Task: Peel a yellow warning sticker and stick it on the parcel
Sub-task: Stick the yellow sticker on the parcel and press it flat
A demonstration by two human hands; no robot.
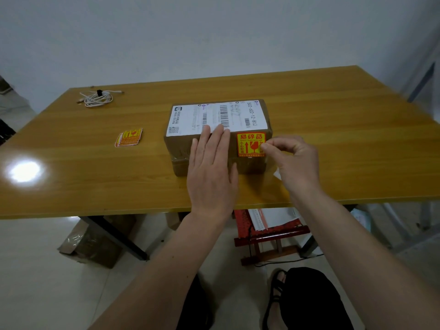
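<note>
Pinching with thumb and forefinger, the right hand (295, 158) holds the right edge of the yellow warning sticker (250, 144), which lies against the near side face of the parcel (217, 136), toward that face's right end. Its other fingers are curled loosely behind the pinch. Whether the sticker is fully bonded or only tacked along its left part cannot be told, but the pinch at the edge looks like a way of keeping the free side under control while the label is laid flat and square. The left hand (210, 172) lies spread, its fingers straight and together, palm against the same near face just left of the sticker, with fingertips reaching over the top edge onto the white shipping label (214, 116); it seems to be there to brace the box so it does not slide away under pressure. The parcel sits in the middle of the wooden table (95, 177), its long side facing the person. Well to the left of it rests a small stack of spare stickers (128, 138), kept within reach but apart from the work, and at the far left a coiled white cable (97, 98). Judged from this, the peeling is done and what remains is smoothing down the right edge.
</note>
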